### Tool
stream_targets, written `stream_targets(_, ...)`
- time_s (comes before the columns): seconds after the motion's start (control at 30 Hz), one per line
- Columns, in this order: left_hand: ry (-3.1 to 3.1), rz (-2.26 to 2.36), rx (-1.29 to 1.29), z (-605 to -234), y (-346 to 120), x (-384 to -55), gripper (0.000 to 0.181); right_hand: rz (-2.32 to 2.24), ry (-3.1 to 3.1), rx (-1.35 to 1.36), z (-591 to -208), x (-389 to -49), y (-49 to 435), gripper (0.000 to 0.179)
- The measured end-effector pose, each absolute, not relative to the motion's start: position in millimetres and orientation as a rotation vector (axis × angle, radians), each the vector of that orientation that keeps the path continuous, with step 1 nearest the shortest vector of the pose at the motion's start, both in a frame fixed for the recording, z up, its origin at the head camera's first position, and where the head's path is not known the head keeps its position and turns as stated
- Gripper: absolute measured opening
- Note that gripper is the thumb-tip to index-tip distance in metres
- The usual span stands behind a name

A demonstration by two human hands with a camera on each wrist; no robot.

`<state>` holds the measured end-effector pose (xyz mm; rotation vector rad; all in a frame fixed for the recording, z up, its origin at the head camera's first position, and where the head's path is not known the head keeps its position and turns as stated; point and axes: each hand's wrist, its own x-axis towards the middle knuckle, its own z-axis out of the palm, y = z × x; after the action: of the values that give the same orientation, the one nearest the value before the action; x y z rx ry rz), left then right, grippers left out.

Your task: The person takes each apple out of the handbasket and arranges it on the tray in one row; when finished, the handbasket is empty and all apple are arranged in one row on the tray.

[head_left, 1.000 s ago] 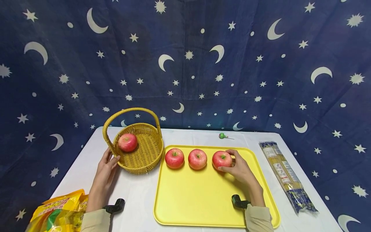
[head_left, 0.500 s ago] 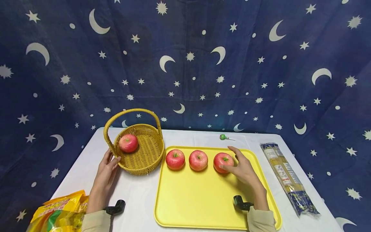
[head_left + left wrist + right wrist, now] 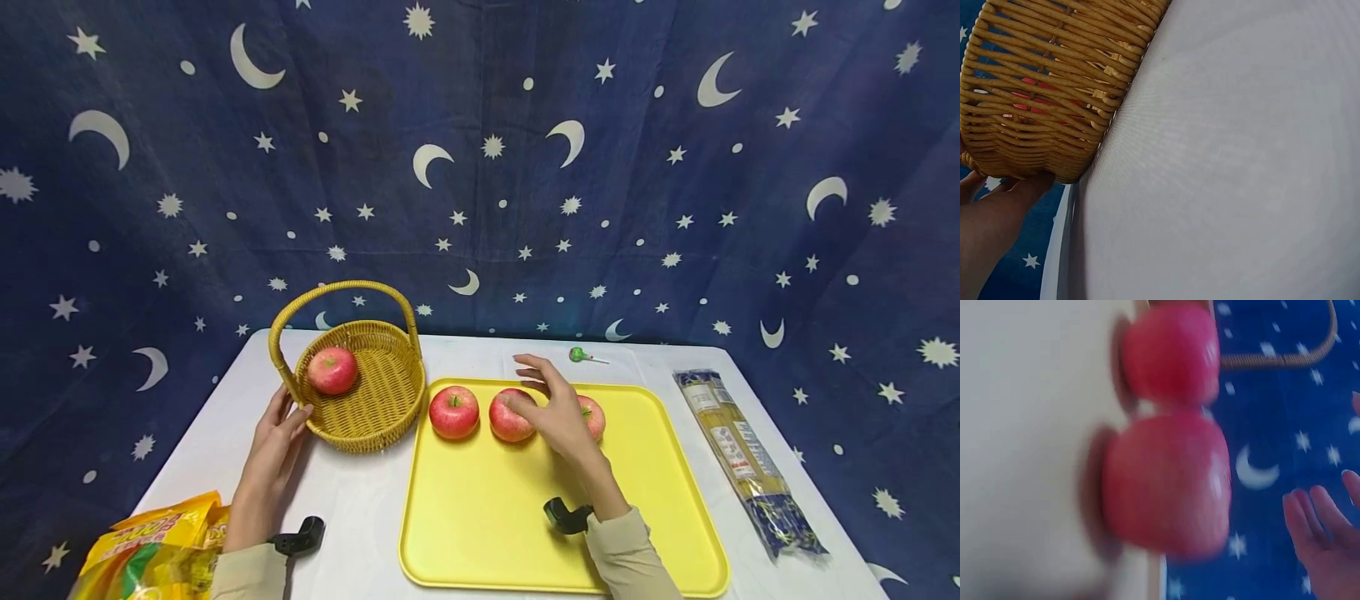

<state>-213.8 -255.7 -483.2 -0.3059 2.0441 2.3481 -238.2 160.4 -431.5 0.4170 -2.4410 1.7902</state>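
Note:
My left hand [image 3: 267, 454] holds the near left side of a wicker basket [image 3: 386, 390], thumb at the rim. In the left wrist view, its fingertips [image 3: 1029, 187] lie against the woven wall [image 3: 1054, 94]. Inside the basket sits a red apple [image 3: 332, 371]. A row of apples lies on the yellow tray [image 3: 487, 517]: a left one [image 3: 453, 412], a middle one [image 3: 505, 425] and a right one [image 3: 595, 418]. Fingers spread, my right hand [image 3: 561, 421] hovers over the middle apple and partly covers the right one. The right wrist view shows that hand [image 3: 1329, 540] apart from the apples.
Behind the tray lies a green lollipop [image 3: 577, 354]. A clear packet of what looks like noodles [image 3: 738, 450] lies to the tray's right. Yellow snack bags [image 3: 161, 546] stand at the front left. A dark star-patterned cloth [image 3: 480, 167] hangs behind the white table.
My right hand has let go of the right apple and moved left to above the middle apple. My left hand and the basket stay in place.

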Motion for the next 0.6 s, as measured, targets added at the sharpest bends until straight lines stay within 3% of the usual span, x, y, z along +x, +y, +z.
stream_targets(0.27, 2.047, 2.357, -0.295, -483.0, -255.9, -214.4, 0.076, 1.988, -2.512, 0.595, -424.5, -251.9, 109.6, 0.056)
stream_targets(0.6, 2.079, 2.355, -0.295, -480.7, -254.9, -216.1, 0.074, 1.961, -2.74, 0.714, -422.3, -276.5, 35.6, 0.063)
